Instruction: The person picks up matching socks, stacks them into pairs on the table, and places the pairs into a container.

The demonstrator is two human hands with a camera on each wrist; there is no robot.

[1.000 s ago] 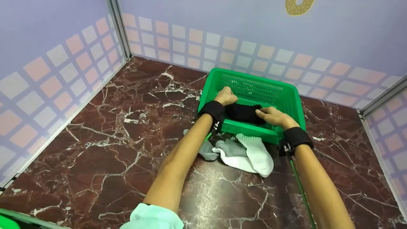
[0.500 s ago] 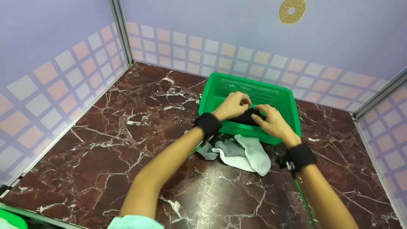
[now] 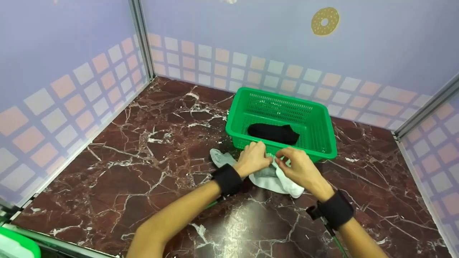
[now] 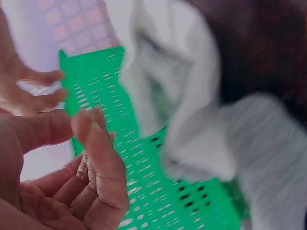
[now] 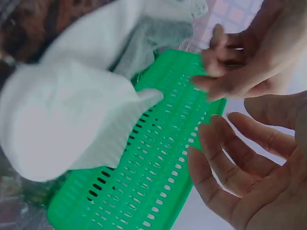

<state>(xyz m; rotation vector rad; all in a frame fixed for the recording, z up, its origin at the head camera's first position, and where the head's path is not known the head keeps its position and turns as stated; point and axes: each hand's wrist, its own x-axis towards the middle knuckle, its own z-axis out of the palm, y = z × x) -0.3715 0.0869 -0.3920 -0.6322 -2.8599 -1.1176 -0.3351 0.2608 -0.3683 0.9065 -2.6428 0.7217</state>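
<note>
In the head view, my left hand (image 3: 252,159) and right hand (image 3: 299,168) hover close together over a small pile of socks at the basket's near side. Both wrist views show bent, relaxed fingers with nothing between them. Beneath the right hand lies a white sock (image 3: 291,187), overlapping another white sock (image 3: 265,183) and a grey sock (image 3: 266,172). A second grey sock (image 3: 221,158) pokes out left of the left hand. Inside the green basket (image 3: 233,123), a black sock (image 3: 272,133) lies flat. The hands hide part of the pile.
The basket stands near the patterned back wall (image 3: 200,61) on a dark red marbled surface (image 3: 143,190). Another wall (image 3: 53,104) bounds the left side. A green-rimmed container (image 3: 21,240) shows at the lower left corner.
Both hands have let go of the black sock, leaving it in the basket, and have come back toward me over the white and grey socks. The head view has shifted slightly.
</note>
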